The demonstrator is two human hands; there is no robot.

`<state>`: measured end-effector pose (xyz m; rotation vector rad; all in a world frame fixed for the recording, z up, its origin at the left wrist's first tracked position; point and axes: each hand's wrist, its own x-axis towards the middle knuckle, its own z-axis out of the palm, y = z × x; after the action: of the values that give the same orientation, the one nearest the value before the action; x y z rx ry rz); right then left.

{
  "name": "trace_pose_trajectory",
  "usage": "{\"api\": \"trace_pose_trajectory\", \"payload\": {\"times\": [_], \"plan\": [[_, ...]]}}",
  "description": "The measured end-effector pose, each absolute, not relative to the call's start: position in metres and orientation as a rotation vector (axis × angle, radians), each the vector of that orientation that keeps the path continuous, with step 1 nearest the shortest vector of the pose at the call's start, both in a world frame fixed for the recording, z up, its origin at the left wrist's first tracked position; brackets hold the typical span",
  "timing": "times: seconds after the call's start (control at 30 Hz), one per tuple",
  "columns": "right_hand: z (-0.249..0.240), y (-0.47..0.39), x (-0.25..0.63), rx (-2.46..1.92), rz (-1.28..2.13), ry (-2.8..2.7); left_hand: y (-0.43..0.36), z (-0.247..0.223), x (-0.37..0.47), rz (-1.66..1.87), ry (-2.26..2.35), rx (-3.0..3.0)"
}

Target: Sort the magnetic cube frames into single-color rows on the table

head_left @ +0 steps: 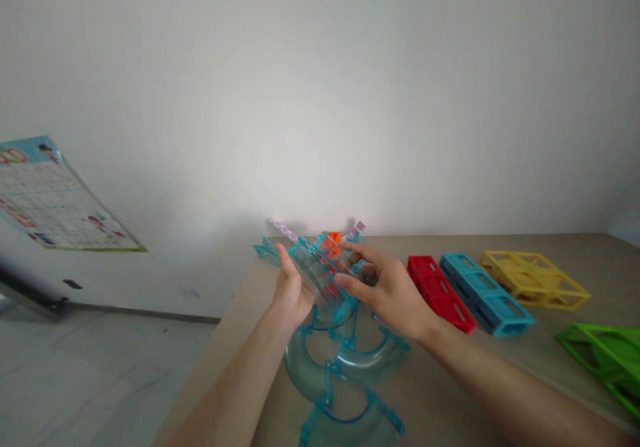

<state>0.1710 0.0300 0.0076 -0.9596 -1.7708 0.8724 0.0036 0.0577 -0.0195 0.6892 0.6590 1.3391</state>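
Observation:
A bundle of clear tube pieces with blue edges [320, 270] is between my hands above the table. My left hand [291, 291] supports it from the left, thumb up and its other fingers hidden behind or under it. My right hand [383, 280] grips its right side between thumb and fingers. Below lie curved clear blue-edged track pieces [310, 365], several of them touching in a winding row. Behind the bundle are an orange piece [331, 237] and pale purple strips [284, 229], partly hidden.
To the right on the table [240, 307] lie a red frame [440, 293], a blue frame [486, 293], a yellow frame [533, 278] and a green frame [607, 353]. A white wall stands behind, with a poster [57, 197] at the left.

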Motion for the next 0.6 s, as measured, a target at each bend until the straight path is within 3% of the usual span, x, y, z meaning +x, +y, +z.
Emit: {"api": "trace_pose_trajectory", "payload": {"times": [0.23, 0.43, 0.6], "plan": [[0.001, 0.040, 0.173, -1.081, 0.838, -1.794, 0.052, -0.016, 0.006, 1.368, 0.714, 0.714], [-0.001, 0.038, 0.172, -1.127, 0.803, -1.827, 0.049, -0.013, 0.011, 1.618, 0.720, 0.831], [0.004, 0.027, 0.168, -0.947, 0.700, -1.995, 0.046, -0.019, 0.014, 1.605, 0.668, 0.962]]}}
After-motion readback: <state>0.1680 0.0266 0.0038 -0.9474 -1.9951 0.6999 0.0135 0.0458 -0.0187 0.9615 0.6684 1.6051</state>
